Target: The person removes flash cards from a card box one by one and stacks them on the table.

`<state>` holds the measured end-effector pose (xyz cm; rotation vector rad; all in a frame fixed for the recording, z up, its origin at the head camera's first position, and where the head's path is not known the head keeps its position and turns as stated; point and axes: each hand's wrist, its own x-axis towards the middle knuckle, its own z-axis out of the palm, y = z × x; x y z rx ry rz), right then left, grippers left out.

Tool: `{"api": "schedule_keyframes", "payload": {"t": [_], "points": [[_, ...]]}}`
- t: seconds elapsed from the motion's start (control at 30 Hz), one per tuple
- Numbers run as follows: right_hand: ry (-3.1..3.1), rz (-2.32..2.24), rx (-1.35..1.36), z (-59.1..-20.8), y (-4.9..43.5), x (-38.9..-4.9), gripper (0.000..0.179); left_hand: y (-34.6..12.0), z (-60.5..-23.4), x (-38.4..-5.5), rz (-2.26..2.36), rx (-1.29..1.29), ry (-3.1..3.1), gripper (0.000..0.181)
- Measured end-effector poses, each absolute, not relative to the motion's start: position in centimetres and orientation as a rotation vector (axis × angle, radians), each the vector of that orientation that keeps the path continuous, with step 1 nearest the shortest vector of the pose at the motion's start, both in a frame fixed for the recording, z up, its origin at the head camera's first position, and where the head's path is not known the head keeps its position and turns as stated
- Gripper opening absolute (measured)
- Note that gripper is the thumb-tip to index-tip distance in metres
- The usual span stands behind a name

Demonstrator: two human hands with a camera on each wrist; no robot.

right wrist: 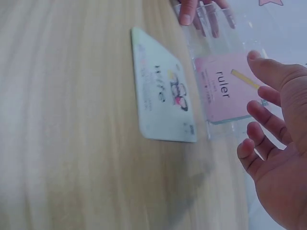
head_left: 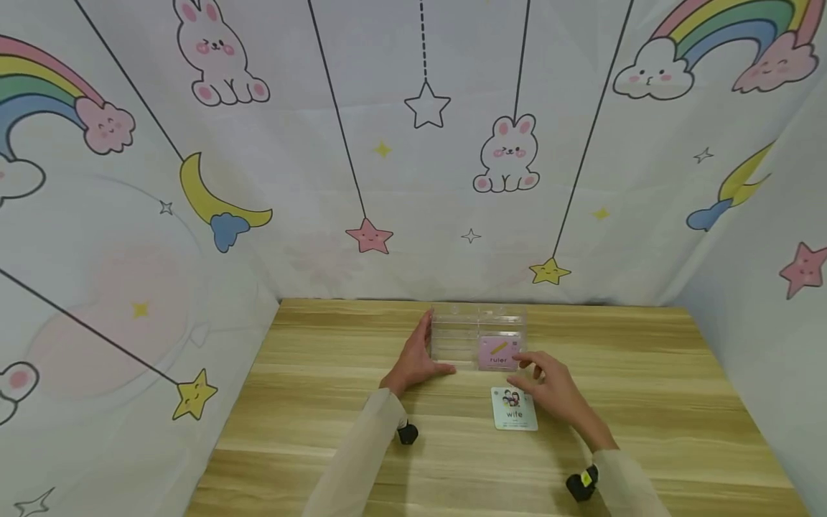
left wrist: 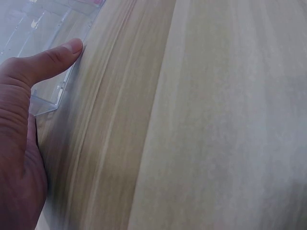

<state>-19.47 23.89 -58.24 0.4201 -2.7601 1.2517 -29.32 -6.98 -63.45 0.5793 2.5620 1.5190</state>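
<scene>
A clear plastic card organizer [head_left: 455,346] with compartments stands at the table's back edge. Its left side is gripped by my left hand [head_left: 413,362], thumb over the front edge [left wrist: 45,64] and fingers along the side. A pink card reading "ruler" [right wrist: 223,86] lies in the front right compartment, with at least one other card edge under it. My right hand [head_left: 549,384] hovers beside that card with loosely bent fingers and nothing in them. Just below, a pale green "wife" card [head_left: 514,409] lies outside the organizer, a family picture on it; it looks thick, perhaps a stack.
The wood-grain table [head_left: 310,402] meets a white printed cloth [head_left: 426,172] right behind the organizer. Similar cloth walls close in the left and right sides. A black wrist camera [head_left: 408,433] sits at my left cuff, another [head_left: 581,485] at my right.
</scene>
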Motion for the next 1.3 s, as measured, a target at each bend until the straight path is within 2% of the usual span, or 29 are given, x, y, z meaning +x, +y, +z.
{"api": "schedule_keyframes", "payload": {"t": [0.4,1.3], "points": [[-2.701,1.332,0.256,-57.7,23.6,-21.2,0.033,-6.8,-62.8,-29.0,1.505,0.538,2.557,0.136],[-2.665,1.388,0.231,-58.1,23.9,-21.2,0.033,-6.8,-63.2,-29.1,1.534,0.590,2.569,0.136]]}}
